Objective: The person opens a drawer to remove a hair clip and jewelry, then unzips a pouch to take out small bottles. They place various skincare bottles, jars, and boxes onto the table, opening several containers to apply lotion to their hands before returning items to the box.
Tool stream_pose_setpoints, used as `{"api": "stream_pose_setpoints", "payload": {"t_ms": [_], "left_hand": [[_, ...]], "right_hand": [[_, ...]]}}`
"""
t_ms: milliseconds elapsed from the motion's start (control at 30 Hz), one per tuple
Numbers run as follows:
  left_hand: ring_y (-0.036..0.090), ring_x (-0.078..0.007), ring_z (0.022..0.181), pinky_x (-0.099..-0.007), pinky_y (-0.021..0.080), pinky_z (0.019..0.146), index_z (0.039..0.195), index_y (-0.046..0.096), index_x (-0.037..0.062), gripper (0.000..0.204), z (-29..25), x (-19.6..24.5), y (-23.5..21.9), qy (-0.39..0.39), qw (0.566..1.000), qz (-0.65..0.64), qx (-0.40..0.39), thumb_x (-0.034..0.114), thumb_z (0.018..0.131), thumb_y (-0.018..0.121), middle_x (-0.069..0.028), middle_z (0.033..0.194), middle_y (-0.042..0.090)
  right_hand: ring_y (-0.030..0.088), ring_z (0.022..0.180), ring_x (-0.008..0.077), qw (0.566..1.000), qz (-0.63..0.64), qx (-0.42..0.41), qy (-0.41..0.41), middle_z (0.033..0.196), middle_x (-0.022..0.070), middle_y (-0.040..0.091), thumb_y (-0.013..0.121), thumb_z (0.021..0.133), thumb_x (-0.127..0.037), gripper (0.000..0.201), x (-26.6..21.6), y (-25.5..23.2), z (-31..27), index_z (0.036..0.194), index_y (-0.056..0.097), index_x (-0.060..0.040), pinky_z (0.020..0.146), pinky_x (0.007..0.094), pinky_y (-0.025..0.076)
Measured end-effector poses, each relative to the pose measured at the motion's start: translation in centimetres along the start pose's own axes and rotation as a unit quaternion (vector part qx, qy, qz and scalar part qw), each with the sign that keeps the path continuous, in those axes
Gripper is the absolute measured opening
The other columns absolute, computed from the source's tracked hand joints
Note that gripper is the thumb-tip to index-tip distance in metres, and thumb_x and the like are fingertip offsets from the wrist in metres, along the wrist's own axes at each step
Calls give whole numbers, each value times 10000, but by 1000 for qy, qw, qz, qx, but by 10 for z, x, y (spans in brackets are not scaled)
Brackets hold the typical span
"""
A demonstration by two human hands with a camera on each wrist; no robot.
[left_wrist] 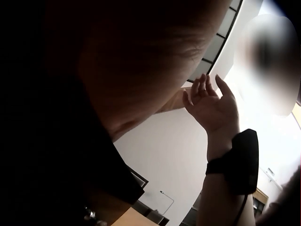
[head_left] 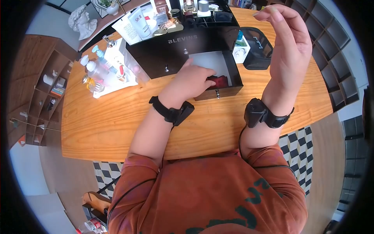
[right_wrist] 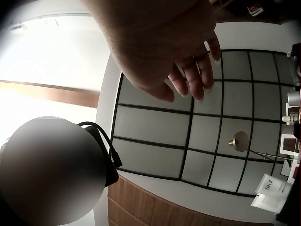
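My left hand (head_left: pixel 193 80) reaches over the left side of a pulled-out drawer (head_left: pixel 233 74) in a black cosmetics organizer (head_left: pixel 156 58). Its thumb and a finger are right at a small dark red item (head_left: pixel 220 81) lying near the drawer's front; I cannot tell whether they pinch it. Part of that item and the other fingertips are hidden by the hand. Raised high above the table's right side, my right hand (head_left: pixel 292 37) holds nothing, its fingers loosely bent. In the right wrist view, the same hand (right_wrist: pixel 174 61) hangs in mid-air.
Tubes and bottles crowd the organizer's top, among them a white SK-II tube (head_left: pixel 139 22). Left of it, pump bottles stand on a white tray (head_left: pixel 126 82). A black mesh pouch (head_left: pixel 257 48) and a white box (head_left: pixel 241 50) sit to its right, on the wooden table (head_left: pixel 105 128).
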State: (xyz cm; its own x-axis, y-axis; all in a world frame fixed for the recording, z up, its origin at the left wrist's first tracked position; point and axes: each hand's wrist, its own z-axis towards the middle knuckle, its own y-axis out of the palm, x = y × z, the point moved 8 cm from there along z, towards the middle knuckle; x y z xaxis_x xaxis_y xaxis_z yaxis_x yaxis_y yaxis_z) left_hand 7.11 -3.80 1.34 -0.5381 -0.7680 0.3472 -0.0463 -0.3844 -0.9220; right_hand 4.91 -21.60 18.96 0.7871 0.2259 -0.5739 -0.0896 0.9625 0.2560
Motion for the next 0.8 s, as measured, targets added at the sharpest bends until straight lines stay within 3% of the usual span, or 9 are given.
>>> {"api": "stream_pose_setpoints", "payload": {"t_ms": [133,200,367,433,467,533,633,767,800], "left_hand": [[665,-316,1022,-474,270,1201,1043,752,102,234,4,-5,3,6,999,8,-42,256,875,699,-148,943,731],[662,-316,1012,-472,264,1204,1022,756,105,212,5,-6,3,4,999,8,-49,244,875,693,-142,933,727],[651,-323,996,-477,255,1208,982,761,112,162,7,-15,4,9,1000,-21,-9,203,885,669,-132,920,716],[657,-321,942,-465,416,1083,993,750,92,159,5,-6,-10,33,998,-18,48,170,899,648,-129,915,699],[657,-321,942,-465,416,1083,993,750,92,159,5,-2,-14,33,998,-18,49,170,899,648,-129,915,699],[667,-298,868,-412,529,853,1046,724,49,178,0,9,-47,2,989,-32,143,123,900,653,-123,885,669],[666,-250,801,-358,520,687,1097,698,19,206,-12,27,-84,21,969,-94,226,73,902,659,-111,852,621],[654,-196,805,-315,518,704,1133,688,10,224,-39,58,-111,57,973,-131,181,63,917,661,-90,862,591],[667,-246,855,-346,527,763,1125,692,26,221,-44,65,-108,48,978,-163,123,86,914,665,-102,896,630]], "right_hand": [[673,849,84,1000,8,1,-2,897,25,681,654,982,-63,53,0,1,-1,1004,632,-20,794,216,520],[680,995,131,996,12,-84,22,1039,80,702,656,985,-83,154,0,4,-1,1107,644,10,900,263,523],[697,988,199,995,-34,-81,-39,1000,126,747,616,996,-73,182,14,-6,3,1123,684,38,996,319,477],[697,987,198,995,-43,-77,-39,998,124,747,618,995,-70,179,14,-7,3,1121,684,39,995,319,476],[696,988,199,995,-43,-75,-40,998,125,747,618,994,-69,178,13,-9,4,1120,684,39,994,319,476],[696,989,200,995,-44,-74,-41,997,126,747,619,993,-68,177,13,-11,5,1119,683,38,992,319,476],[696,992,206,996,-36,-63,-52,998,133,745,610,998,-72,181,9,-17,7,1121,683,39,991,324,477],[698,995,221,997,-37,-40,-60,1007,151,739,593,1009,-84,192,5,-29,9,1120,685,42,996,336,478],[699,998,226,995,-48,-39,-78,1010,155,738,588,1012,-89,197,2,-31,9,1120,686,44,998,339,478]]}}
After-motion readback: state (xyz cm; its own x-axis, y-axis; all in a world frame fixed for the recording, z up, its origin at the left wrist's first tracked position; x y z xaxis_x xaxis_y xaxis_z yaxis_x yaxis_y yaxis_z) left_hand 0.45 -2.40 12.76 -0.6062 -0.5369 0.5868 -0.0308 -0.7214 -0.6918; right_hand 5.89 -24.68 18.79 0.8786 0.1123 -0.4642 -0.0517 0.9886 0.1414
